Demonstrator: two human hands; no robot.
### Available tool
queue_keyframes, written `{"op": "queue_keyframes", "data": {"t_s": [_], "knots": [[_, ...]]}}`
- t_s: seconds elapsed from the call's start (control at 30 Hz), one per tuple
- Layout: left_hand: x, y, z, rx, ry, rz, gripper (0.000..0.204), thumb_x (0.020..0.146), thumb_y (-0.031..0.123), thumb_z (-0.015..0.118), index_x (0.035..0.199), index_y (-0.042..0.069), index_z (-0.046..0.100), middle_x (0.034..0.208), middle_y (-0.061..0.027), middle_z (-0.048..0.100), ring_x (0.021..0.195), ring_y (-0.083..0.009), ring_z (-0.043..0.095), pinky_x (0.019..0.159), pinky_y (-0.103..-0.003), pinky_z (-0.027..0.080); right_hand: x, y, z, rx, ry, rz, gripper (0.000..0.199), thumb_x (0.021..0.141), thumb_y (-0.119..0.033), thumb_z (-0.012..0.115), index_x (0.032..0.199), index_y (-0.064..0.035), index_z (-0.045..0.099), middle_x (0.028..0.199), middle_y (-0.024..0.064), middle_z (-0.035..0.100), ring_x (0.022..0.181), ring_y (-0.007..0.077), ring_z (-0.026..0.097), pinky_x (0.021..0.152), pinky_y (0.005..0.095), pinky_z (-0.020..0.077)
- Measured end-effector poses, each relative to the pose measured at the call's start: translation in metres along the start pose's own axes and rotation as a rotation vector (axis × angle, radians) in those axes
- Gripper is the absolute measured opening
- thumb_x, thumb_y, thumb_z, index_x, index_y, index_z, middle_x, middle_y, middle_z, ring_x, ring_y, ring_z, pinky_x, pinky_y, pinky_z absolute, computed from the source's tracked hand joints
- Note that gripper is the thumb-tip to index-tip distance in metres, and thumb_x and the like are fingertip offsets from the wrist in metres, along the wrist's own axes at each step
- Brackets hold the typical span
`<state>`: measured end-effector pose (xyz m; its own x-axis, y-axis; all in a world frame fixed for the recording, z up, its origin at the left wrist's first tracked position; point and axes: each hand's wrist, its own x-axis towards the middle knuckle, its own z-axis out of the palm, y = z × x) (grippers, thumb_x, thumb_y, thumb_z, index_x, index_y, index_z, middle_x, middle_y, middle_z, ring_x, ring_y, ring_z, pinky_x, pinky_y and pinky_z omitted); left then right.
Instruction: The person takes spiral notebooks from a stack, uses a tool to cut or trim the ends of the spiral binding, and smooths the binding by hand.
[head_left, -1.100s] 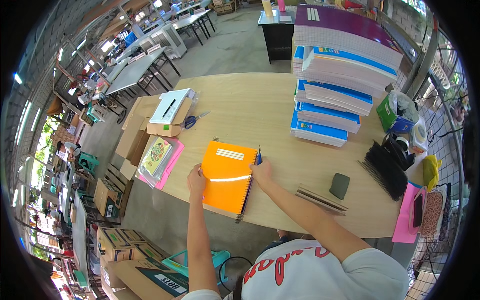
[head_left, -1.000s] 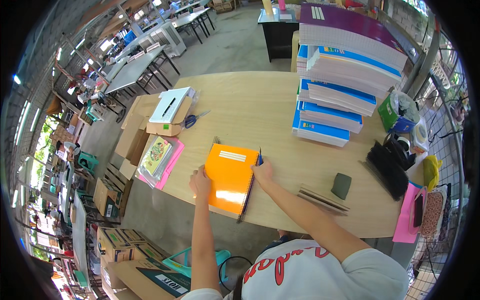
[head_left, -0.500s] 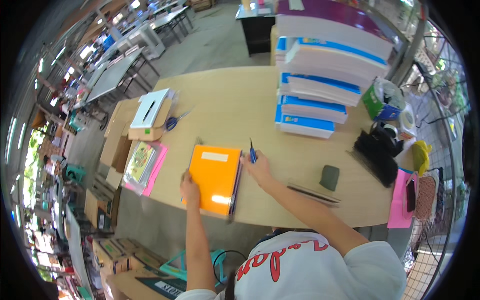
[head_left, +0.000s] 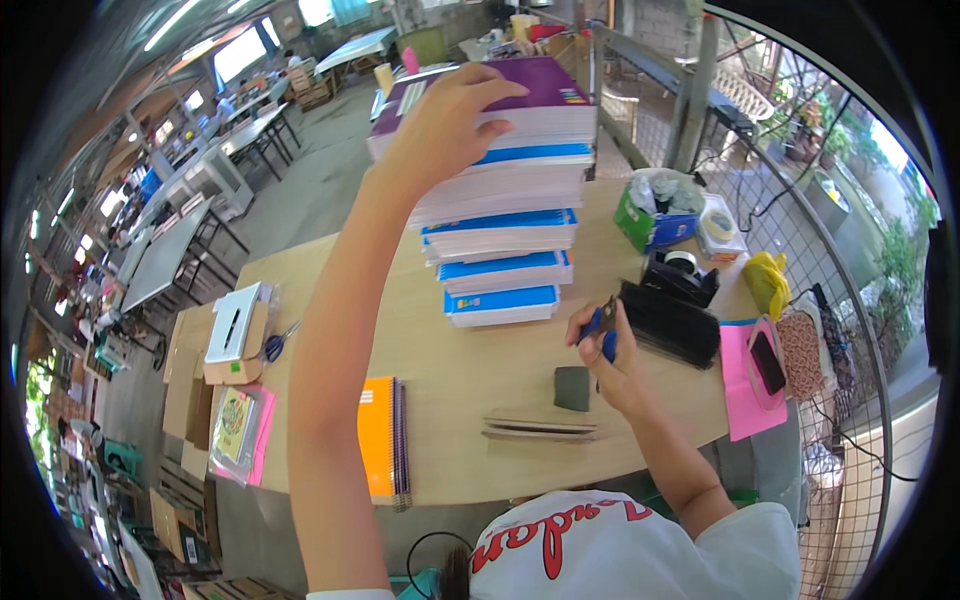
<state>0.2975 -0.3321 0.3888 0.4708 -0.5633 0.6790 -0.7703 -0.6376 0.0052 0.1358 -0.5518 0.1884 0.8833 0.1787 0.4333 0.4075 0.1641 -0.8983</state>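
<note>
My left hand point(head_left: 450, 125) is raised over the top of a tall stack of books, its fingers spread at the purple cover point(head_left: 545, 80) of the uppermost one. Whether the fingertips touch that cover I cannot tell. Lower in the stack are several thick white-paged books with blue covers point(head_left: 505, 300). My right hand point(head_left: 620, 365) is closed around blue-handled pliers point(head_left: 602, 325), their dark jaws pointing up, beside a black brush-like object point(head_left: 670, 325). An orange spiral notebook point(head_left: 378, 435) lies near the front edge, partly hidden by my left forearm.
Scissors point(head_left: 280, 343), a white pad point(head_left: 238, 325) with a pen and a plastic-wrapped booklet point(head_left: 234, 425) lie at the left. A dark green block point(head_left: 572, 388) and thin strips point(head_left: 540, 430) are near the front. A green box point(head_left: 650, 225), tape dispenser point(head_left: 680, 280) and pink folder point(head_left: 745, 400) line the right.
My left hand has let go of the orange notebook and reached up to the book stack. My right hand has moved right with the pliers, away from the notebook. The view has turned rightward.
</note>
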Motion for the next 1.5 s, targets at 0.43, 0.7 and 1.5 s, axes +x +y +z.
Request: {"op": "queue_keyframes", "data": {"t_s": [0.43, 0.7, 1.5], "knots": [[0.117, 0.009, 0.044, -0.075, -0.639, 0.075, 0.048, 0.068, -0.001, 0.079, 0.113, 0.013, 0.069, 0.111, -0.0067, 0.065, 0.106, -0.0237, 0.059, 0.089, -0.038, 0.051, -0.036, 0.018, -0.084, 0.119, 0.16, 0.076, 0.02, 0.095, -0.015, 0.064, 0.104, -0.0071, 0.048, 0.092, 0.0011, 0.052, 0.084, 0.0095, 0.048, 0.075, 0.0258, 0.0413], [0.126, 0.016, 0.038, -0.136, -0.698, -0.089, 0.045, 0.071, -0.001, 0.077, 0.112, 0.015, 0.068, 0.12, -0.0053, 0.063, 0.117, -0.0256, 0.057, 0.105, -0.043, 0.047, -0.031, 0.024, -0.089, 0.187, 0.129, 0.131, 0.039, 0.091, -0.026, 0.072, 0.113, -0.0045, 0.048, 0.094, 0.0074, 0.057, 0.088, 0.0152, 0.056, 0.081, 0.0313, 0.0453], [0.13, 0.013, 0.034, -0.215, -0.726, -0.288, 0.044, 0.075, 0.0, 0.074, 0.115, 0.014, 0.064, 0.126, -0.0037, 0.063, 0.125, -0.0331, 0.055, 0.103, -0.043, 0.046, 0.018, -0.013, -0.106, 0.354, 0.115, -0.06, 0.039, 0.087, -0.022, 0.076, 0.112, -0.0065, 0.05, 0.095, 0.005, 0.059, 0.085, 0.0111, 0.054, 0.074, 0.0255, 0.0434]]}}
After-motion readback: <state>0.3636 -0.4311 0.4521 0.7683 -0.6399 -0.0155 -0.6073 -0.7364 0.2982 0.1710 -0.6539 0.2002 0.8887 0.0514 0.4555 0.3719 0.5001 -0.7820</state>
